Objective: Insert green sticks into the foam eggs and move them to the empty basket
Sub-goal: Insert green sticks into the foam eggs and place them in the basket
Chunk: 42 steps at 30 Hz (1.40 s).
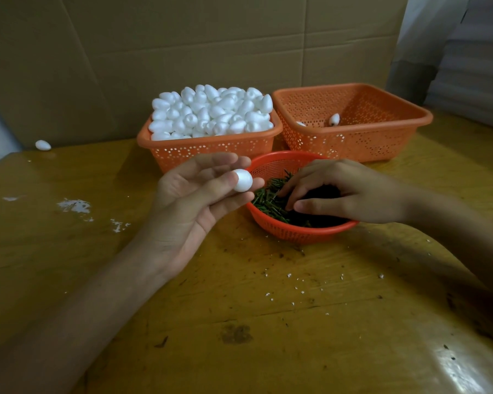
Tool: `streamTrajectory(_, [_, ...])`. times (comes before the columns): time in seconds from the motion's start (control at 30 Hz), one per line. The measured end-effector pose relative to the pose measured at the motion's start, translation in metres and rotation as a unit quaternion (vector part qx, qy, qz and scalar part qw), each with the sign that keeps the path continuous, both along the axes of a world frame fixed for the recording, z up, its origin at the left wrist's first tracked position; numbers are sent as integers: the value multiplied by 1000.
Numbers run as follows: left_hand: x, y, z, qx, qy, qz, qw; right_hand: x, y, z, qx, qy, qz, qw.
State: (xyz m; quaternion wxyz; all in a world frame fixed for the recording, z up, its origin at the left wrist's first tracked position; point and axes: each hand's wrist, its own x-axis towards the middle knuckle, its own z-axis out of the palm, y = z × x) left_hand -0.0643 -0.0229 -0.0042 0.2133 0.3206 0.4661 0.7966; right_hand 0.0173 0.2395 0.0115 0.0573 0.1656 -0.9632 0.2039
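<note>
Left hand [194, 200] pinches a small white foam egg [243, 181] at its fingertips, just beside right hand [336, 191]. Right fingers are curled into the thin green sticks [268, 204] beneath; can't tell if one's gripped. Risk: tangled sticks come up as a clump, or the light pinch drops the egg.
</note>
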Motion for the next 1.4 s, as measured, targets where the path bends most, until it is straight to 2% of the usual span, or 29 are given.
streamTrajectory(0.17, [2,0,-3,-22,72,30,997,-1,2,-1,4,4,1,1000])
streamTrajectory(0.33, [1,0,-4,-27,108,49,993,0,1,-1,6,1,3,1000])
streamTrajectory(0.93, [-4,0,-7,-63,177,94,978,1,-1,0,7,0,-2,1000])
streamTrajectory(1.4, [-3,-1,-6,-68,135,126,981,1,-2,1,1,6,1,1000])
